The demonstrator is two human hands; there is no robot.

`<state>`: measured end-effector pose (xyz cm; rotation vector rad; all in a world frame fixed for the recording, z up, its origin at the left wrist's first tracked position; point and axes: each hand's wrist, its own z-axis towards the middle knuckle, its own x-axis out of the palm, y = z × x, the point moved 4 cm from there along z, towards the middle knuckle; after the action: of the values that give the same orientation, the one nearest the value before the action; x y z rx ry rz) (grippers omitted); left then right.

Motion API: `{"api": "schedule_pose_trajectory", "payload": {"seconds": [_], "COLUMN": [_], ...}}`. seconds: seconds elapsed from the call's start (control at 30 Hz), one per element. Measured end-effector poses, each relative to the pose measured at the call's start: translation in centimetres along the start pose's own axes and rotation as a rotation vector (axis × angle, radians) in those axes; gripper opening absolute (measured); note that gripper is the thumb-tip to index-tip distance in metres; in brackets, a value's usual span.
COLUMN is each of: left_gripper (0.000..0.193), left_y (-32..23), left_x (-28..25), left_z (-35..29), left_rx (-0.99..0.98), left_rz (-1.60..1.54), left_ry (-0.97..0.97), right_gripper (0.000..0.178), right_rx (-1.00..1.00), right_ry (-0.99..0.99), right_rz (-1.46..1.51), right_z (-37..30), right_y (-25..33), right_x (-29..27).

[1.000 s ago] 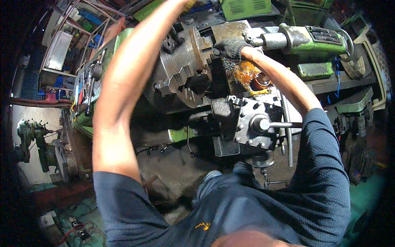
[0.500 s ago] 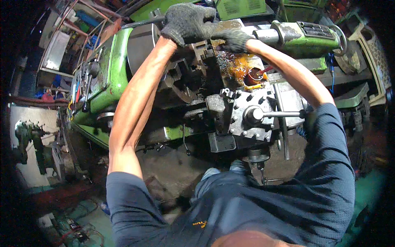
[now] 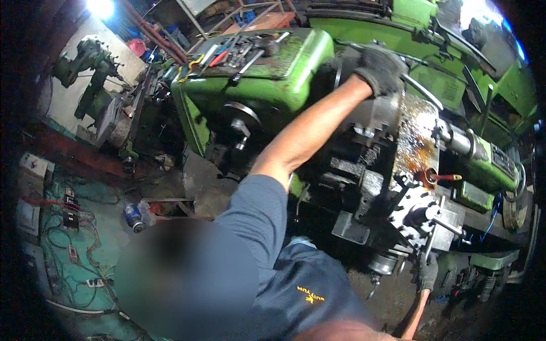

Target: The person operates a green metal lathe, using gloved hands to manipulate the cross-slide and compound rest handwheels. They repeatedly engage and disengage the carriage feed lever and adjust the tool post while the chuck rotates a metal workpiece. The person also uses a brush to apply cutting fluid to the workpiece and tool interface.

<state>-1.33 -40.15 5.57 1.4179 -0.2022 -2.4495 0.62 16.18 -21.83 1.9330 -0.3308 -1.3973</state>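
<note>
My left hand [image 3: 382, 71], in a dark grey glove, is closed over a metal bar [image 3: 424, 92] at the top of the lathe chuck [image 3: 369, 108]. The bar's bright end sticks out to the right of the glove, and the fingers are partly hidden. Down at the lower right, my right hand [image 3: 427, 274], gloved too, is closed at the lower end of a lever [image 3: 430, 241] beside the tool post [image 3: 414, 211]. Another handle [image 3: 446, 223] slants right from the tool post's top. Behind it, a small cup with a red-handled brush [image 3: 446, 178] stands on the oily, chip-strewn carriage [image 3: 418, 133].
Wrenches and pliers lie on the green headstock [image 3: 250, 85]. The tailstock [image 3: 489, 162] stands at the right, and a green splash guard [image 3: 435, 85] rises behind. At the left, a blue can [image 3: 133, 217] and tangled cables [image 3: 74, 241] lie on the floor.
My right hand has moved from beside the chuck down to the lever near the tool post. My left hand stays at the chuck's top. The view has swung, putting the lathe farther right.
</note>
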Motion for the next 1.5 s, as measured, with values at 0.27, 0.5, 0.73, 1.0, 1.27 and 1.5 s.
{"api": "schedule_pose_trajectory", "payload": {"seconds": [0.27, 0.5, 0.73, 1.0, 1.27, 1.5], "left_gripper": [0.023, 0.039, 0.026, 0.032, 0.028, 0.028], "left_y": [-0.3, 0.9, 2.0, 1.0, 1.1, -0.1], "left_x": [-0.4, 3.7, 1.9, 1.2, 0.8, -1.7], "left_z": [1.1, 1.9, 0.7, 0.4, 0.5, 0.4], "left_rx": [0.108, 0.154, 0.096, 0.114, 0.111, 0.043], "left_rz": [-0.156, -0.261, -0.203, -0.177, -0.165, -0.146], "left_ry": [0.001, 0.083, -0.12, -0.154, -0.162, 0.185], "right_gripper": [0.035, 0.037, 0.032, 0.034, 0.029, 0.037], "right_rx": [-0.086, -0.234, -0.373, -0.419, -0.483, -1.054], "right_ry": [-0.201, -0.272, -0.263, -0.175, -0.133, -0.542], "right_rz": [-0.027, -0.159, -0.306, -0.283, -0.209, -0.672], "right_z": [0.8, 1.5, 7.0, 9.7, 12.6, 14.7], "right_y": [-7.2, 12.1, 24.1, 24.9, 26.4, 29.2], "right_x": [-2.7, -13.4, -12.6, -11.4, -10.9, -15.1]}}
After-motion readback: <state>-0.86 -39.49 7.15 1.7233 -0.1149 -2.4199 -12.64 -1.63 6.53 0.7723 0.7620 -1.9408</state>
